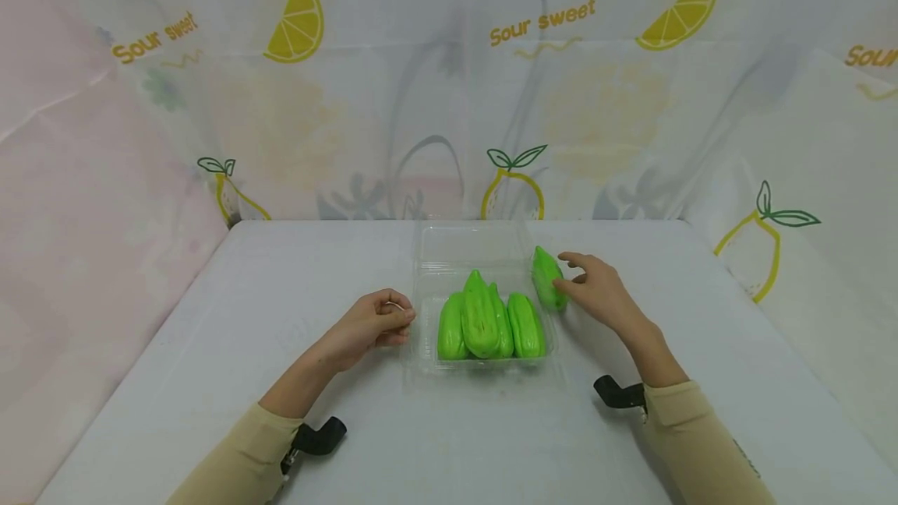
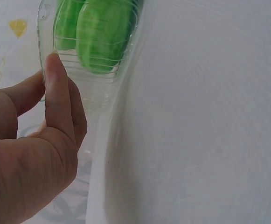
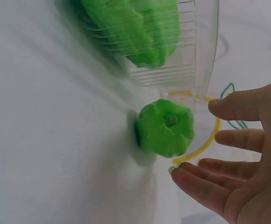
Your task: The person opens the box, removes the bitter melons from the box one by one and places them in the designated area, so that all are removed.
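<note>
Here, at the far left, pinkish cloth (image 1: 84,178) hangs beside the white table (image 1: 281,287). My left sleeve (image 1: 238,450) reaches in from the bottom edge, with a black bracket (image 1: 321,436) at the cuff. My left hand (image 1: 368,330) pinches the left rim of the clear plastic box (image 1: 428,345) between thumb and forefinger, the other fingers bent beneath.

The box sits upright on the table in front of me, its clear lid (image 1: 473,246) folded open toward the back wall (image 1: 393,14), which is printed with lemons and the words "Sour sweet". Inside the box are four green vegetables: one at the left (image 1: 452,330), a big one (image 1: 480,326) lying on top in the middle with its tip pointing away from me, one partly hidden (image 1: 503,333) behind it, and one at the right (image 1: 526,326).

Just beside the box's right side, a fifth vegetable (image 1: 546,279) lies on the table, pointed end away from me. My right hand (image 1: 603,292) is next to it, fingers spread and thumb apart; I can't tell whether the thumb touches it. Farther right come another black bracket (image 1: 619,393) and my right sleeve (image 1: 701,443).
</note>
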### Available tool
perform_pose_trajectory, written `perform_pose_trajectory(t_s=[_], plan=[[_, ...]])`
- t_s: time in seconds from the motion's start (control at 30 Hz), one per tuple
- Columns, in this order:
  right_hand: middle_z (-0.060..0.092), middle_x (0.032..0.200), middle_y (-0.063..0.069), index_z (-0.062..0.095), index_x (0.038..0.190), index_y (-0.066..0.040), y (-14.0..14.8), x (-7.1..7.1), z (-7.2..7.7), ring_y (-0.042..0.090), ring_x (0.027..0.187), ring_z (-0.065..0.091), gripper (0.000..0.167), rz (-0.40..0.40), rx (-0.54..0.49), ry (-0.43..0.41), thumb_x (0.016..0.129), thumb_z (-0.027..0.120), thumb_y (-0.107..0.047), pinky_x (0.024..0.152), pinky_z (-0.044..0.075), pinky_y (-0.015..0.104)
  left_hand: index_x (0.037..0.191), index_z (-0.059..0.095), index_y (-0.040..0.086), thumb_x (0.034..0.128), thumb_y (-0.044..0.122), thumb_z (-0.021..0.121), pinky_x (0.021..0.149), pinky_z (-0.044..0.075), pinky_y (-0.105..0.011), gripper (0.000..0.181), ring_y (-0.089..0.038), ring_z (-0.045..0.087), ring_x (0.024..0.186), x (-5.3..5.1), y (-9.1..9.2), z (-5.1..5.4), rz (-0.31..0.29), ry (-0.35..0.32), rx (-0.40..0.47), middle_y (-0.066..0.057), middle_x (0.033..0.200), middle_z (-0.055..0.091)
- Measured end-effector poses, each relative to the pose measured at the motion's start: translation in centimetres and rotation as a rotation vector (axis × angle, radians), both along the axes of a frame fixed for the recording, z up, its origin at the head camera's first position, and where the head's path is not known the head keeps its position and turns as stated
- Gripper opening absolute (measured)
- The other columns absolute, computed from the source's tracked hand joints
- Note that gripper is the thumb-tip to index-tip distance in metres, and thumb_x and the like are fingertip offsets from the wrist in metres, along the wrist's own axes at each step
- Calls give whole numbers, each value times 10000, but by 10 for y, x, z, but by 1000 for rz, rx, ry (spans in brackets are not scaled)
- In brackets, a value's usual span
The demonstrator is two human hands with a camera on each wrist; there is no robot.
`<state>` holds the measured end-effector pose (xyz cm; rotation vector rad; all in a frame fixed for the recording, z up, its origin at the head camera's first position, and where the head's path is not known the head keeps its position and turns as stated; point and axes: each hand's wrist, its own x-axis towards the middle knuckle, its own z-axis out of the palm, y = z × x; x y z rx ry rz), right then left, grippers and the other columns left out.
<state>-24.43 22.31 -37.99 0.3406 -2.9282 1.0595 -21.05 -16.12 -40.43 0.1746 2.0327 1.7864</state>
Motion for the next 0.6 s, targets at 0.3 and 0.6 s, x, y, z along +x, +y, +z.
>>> perform_pose_trajectory(t_s=[0.3,0.6], plan=[[517,1404,231,463,1460,-70,-9,10,18,384,1121,649,526,14,4,92,988,604,-254,838,577,493,1138,513,-9,981,161,634,703,589,-198,261,-79,607,727,0,0,1,3,0,8,-5,807,590],[515,1437,157,473,1461,-149,-30,24,31,303,1082,675,550,81,-45,49,966,656,-300,795,596,403,1128,508,-10,982,165,635,684,582,-187,260,-64,597,700,0,0,-1,3,5,14,4,789,581]])
